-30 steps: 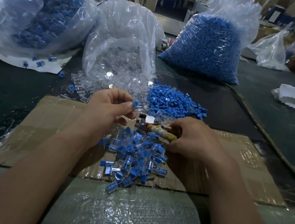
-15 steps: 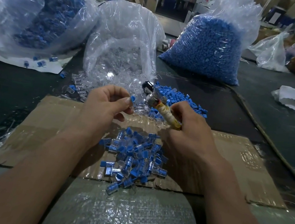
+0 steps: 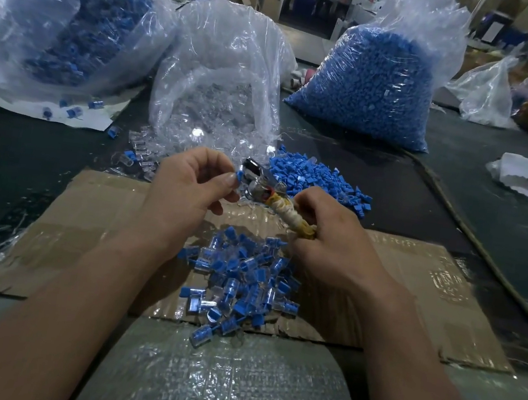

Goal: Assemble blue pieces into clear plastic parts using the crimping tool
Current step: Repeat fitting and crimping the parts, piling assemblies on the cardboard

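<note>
Just above the flat brown cardboard sheet (image 3: 82,225), the left hand (image 3: 190,186) pinches a small blue plastic piece (image 3: 238,176) with thumb and finger, touching the shiny metal crimping tool with a taped handle (image 3: 258,182). The right hand (image 3: 328,242) is curled tight round that handle. If the piece sits crooked (its clear part is too hard to see), the squeeze could jam it or nip a fingertip.

The left hand (image 3: 189,189) pinches a blue piece (image 3: 239,176) at the metal head of the crimping tool (image 3: 259,184), which the right hand (image 3: 330,246) grips by its handle, with assembled pieces (image 3: 237,284) piled at six o'clock.
</note>
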`<state>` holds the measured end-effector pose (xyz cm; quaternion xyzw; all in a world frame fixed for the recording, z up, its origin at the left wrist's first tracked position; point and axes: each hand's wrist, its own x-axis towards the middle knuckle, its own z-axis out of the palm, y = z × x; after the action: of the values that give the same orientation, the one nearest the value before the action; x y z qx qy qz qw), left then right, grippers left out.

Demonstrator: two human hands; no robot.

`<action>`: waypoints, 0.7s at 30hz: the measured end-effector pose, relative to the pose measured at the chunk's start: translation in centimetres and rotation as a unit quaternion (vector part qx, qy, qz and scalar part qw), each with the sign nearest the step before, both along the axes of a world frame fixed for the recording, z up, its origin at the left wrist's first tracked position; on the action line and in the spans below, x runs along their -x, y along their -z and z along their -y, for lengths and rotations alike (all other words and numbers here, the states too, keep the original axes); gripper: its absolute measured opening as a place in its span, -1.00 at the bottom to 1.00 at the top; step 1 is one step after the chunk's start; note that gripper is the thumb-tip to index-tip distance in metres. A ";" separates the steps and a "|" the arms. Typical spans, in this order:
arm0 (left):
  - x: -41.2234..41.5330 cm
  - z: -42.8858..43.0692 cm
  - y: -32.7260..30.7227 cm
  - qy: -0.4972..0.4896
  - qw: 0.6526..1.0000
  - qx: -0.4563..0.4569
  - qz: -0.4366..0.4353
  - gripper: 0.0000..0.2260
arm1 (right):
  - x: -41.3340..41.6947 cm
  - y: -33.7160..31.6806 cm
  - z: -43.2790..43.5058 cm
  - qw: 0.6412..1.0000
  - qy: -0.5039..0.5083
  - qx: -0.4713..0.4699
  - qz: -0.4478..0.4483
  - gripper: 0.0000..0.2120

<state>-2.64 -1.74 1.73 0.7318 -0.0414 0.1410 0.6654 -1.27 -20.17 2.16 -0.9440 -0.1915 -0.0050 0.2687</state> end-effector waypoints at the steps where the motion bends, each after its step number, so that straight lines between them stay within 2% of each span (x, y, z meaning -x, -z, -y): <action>1: 0.0 0.0 0.0 -0.002 1.000 -0.003 0.002 -0.82 | 0.0 0.0 0.0 1.000 -0.001 0.002 0.000 -0.70; 9: 0.0 0.0 0.3 -0.016 0.999 -0.045 0.022 -0.80 | 0.2 -0.4 -0.4 1.000 0.003 -0.002 0.015 -0.74; 21: 0.2 0.0 0.1 -0.028 0.998 -0.056 0.026 -0.79 | 0.3 -0.5 -0.6 1.000 0.017 0.004 0.022 -0.74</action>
<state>-2.84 -1.74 1.63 0.7649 -0.0458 0.1765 0.6177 -1.59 -19.56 2.67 -0.9479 -0.1813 -0.0294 0.2603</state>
